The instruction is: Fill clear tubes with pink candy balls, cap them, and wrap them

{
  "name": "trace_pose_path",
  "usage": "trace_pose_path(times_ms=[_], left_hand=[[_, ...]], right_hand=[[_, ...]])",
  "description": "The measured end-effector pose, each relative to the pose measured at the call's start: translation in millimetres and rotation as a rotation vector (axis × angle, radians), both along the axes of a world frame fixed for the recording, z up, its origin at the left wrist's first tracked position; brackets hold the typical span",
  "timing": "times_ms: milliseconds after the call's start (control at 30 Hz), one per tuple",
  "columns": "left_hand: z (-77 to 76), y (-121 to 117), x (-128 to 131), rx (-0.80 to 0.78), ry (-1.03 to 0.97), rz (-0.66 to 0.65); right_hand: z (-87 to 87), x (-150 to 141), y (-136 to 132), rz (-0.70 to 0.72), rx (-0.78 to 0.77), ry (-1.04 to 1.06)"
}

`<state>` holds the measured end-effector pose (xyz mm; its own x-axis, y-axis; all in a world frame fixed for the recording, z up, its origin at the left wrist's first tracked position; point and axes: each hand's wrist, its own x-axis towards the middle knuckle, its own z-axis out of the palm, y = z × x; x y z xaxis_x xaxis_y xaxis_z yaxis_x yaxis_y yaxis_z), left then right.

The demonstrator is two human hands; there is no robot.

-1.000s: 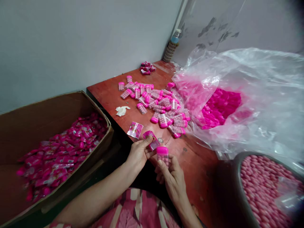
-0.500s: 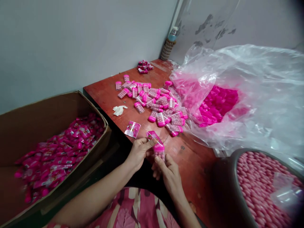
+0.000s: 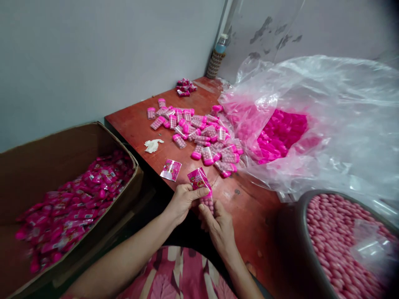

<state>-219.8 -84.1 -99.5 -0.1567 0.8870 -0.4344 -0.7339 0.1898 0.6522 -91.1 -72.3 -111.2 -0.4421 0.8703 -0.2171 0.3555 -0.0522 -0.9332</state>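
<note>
My left hand (image 3: 182,200) pinches a pink printed sleeve (image 3: 198,179) at the near edge of the red-brown table (image 3: 249,207). My right hand (image 3: 218,226) holds a small clear candy container (image 3: 208,202) with a pink cap; its capped end sits inside the sleeve, and only the candy-filled lower part shows. The two hands touch around it. A second flat pink sleeve (image 3: 171,170) lies on the table just left of them. Beyond it lies a loose pile of filled pink-capped containers (image 3: 199,133).
An open cardboard box (image 3: 62,187) on my left holds several wrapped pink packs. A large clear plastic bag (image 3: 311,120) with pink caps inside covers the right of the table. A dark tub (image 3: 339,241) of pink candies stands near right. A water bottle (image 3: 216,56) stands in the far corner.
The container in my right hand, apart from the sleeve a second ago, has gone cap first into the sleeve in my left hand. The view has drifted slightly right.
</note>
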Motion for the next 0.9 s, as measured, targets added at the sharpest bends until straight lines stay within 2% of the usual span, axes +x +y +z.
trace_pose_path(times_ms=[100,167,200,333,367,400,533,567,633,700,767,833,900], left_hand=[[0.7,-0.8,-2.3,0.045,0.106,-0.035],[1.4,-0.7,-3.8,0.055,0.151,-0.048],[1.8,-0.4,-4.3,0.057,0.159,-0.055],[3.7,1.6,-4.4,0.024,0.148,-0.055],[4.4,1.8,-4.4,0.022,0.149,-0.058],[5.1,1.9,-4.6,0.028,0.152,-0.069],[7.9,1.0,-6.5,0.079,0.192,-0.158],[8.1,0.7,-6.7,0.081,0.202,-0.175],[7.7,0.5,-6.0,0.073,0.205,-0.174],[6.6,0.6,-4.0,0.052,0.169,-0.127],[5.8,0.6,-1.9,0.024,0.123,-0.091],[6.2,-0.2,-1.4,0.010,0.099,-0.117],[7.5,-1.7,-2.9,0.010,0.085,-0.171]], right_hand=[[1.1,-1.4,2.7,0.075,-0.268,0.217],[0.4,-0.9,5.1,0.107,-0.330,0.269],[0.2,-0.3,6.2,0.107,-0.300,0.251],[1.9,2.0,8.5,0.060,-0.015,0.048],[2.8,2.2,8.5,0.058,0.003,0.031],[3.7,2.1,8.5,0.069,-0.025,0.046],[4.4,0.8,7.9,0.129,-0.311,0.236],[3.8,0.3,7.7,0.128,-0.334,0.249],[2.1,-0.7,6.9,0.088,-0.257,0.190],[0.7,-1.8,6.0,0.022,-0.112,0.091],[0.2,-2.6,5.3,-0.016,-0.041,0.054],[0.5,-2.8,5.2,0.021,-0.127,0.128],[0.8,-2.4,5.4,0.067,-0.290,0.265]])
